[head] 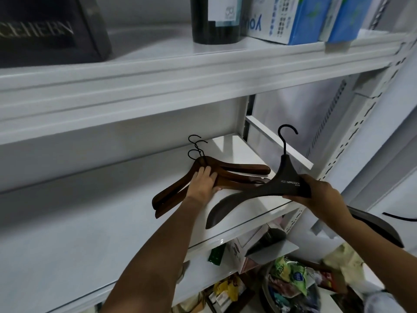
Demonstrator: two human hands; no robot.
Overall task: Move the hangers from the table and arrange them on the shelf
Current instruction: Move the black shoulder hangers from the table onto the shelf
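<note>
The person's left hand (204,181) lies flat on a stack of brown wooden hangers (244,169) on the middle shelf (90,211) of a white metal rack. Its fingers are straight and close together, pressing on the neck of the stack just below the thin black hooks, and the thumb is spread out to the side; it grasps nothing. The stacked hangers lie roughly one on another, hooks toward the back wall and arms fanning out toward the shelf's front edge. The right hand (316,190) grips a black hanger (287,171) by its right shoulder, fingers curled over the top and thumb underneath. This hanger, with pale lettering across its middle, is held above the right front part of the shelf just beside the brown stack, hook pointing up and back; its left arm hangs over the shelf surface and its right arm runs behind the forearm. On the upper shelf (158,71) stand a dark box (45,30), a dark bottle (214,19) and blue-and-white cartons (293,16). Colourful packets (288,274) lie below.
</note>
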